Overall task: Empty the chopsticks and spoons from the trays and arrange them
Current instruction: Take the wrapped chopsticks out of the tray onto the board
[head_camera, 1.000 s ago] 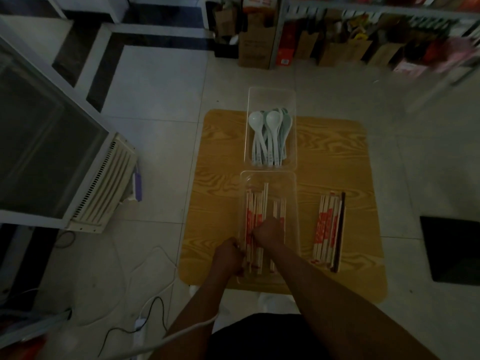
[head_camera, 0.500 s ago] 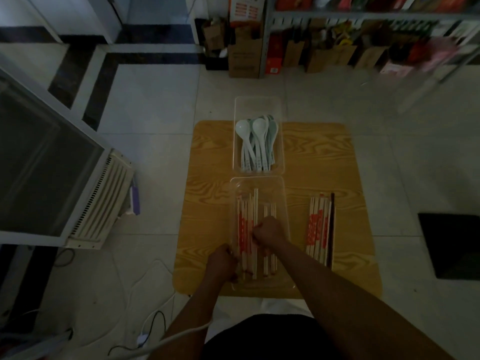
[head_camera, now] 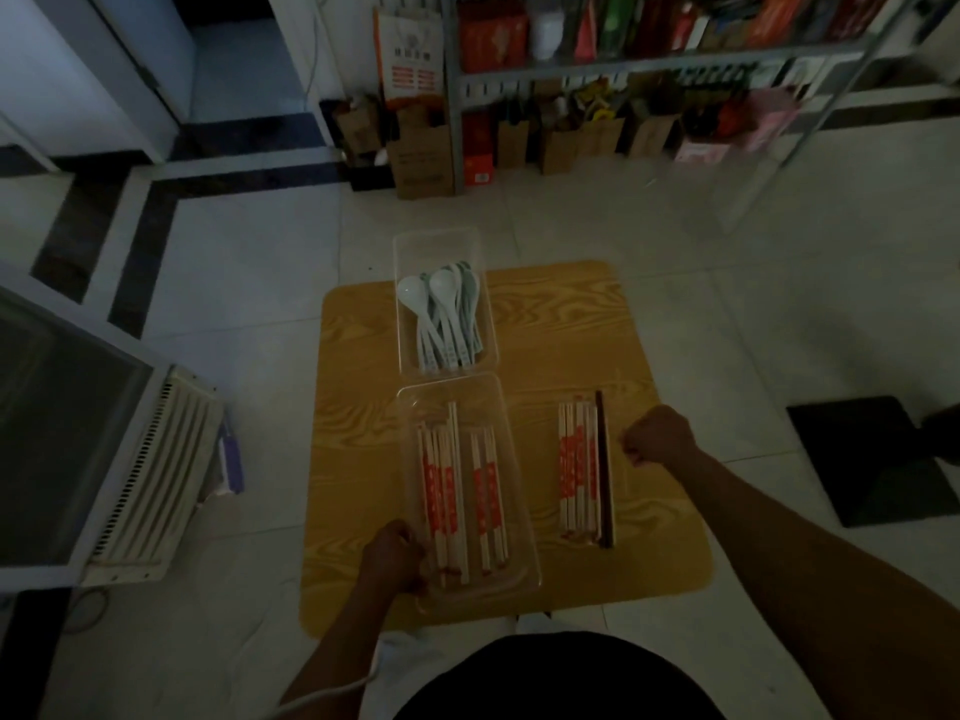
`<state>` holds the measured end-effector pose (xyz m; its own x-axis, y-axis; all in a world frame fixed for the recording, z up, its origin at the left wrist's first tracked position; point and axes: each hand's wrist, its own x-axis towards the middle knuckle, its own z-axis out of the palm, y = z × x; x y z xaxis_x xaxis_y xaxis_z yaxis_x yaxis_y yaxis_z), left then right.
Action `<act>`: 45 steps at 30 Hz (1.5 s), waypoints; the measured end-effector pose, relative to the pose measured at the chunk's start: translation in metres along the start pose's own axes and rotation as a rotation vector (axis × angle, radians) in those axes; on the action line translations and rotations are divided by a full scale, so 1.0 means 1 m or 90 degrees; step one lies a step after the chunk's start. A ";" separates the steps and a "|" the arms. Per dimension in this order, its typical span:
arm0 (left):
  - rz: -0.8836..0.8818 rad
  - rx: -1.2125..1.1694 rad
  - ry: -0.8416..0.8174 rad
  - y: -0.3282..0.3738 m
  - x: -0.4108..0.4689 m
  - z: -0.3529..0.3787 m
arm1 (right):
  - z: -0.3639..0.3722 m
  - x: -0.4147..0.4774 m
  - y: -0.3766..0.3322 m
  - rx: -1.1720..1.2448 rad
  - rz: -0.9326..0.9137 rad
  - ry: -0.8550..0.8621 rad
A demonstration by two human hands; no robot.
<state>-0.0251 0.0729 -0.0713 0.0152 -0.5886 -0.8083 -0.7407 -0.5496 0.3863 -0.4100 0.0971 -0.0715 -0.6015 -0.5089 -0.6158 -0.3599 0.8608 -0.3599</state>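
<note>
Right hand (head_camera: 657, 436) out of clear plastic tray (head_camera: 452, 388), now clenched, empty, beside red-printed chopstick row (head_camera: 576, 470) mid-right; left hand (head_camera: 392, 556) grips tray; more remain inside.

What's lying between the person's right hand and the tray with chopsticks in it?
A row of chopsticks laid on the table, a dark one at its right edge; the head view shows it.

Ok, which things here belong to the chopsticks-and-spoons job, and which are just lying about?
Job: chopstick tray, gripped by the left hand; chopsticks inside; laid-out chopsticks on the table; spoon tray; spoons; right hand.

Lying about: white vented unit; cardboard boxes; shelf; black mat.
</note>
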 end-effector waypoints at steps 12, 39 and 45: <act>0.001 0.012 0.002 -0.001 -0.004 0.000 | 0.046 -0.013 0.039 -0.044 0.070 -0.003; 0.018 -0.008 -0.015 -0.003 -0.001 -0.003 | 0.040 -0.012 0.019 -0.061 0.092 -0.010; 0.043 -0.035 -0.012 -0.007 0.000 -0.003 | 0.034 -0.015 -0.056 -0.053 -0.035 0.072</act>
<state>-0.0179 0.0752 -0.0732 -0.0467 -0.6139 -0.7880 -0.7020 -0.5410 0.4631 -0.3568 0.0570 -0.0661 -0.6546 -0.5562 -0.5121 -0.4494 0.8309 -0.3281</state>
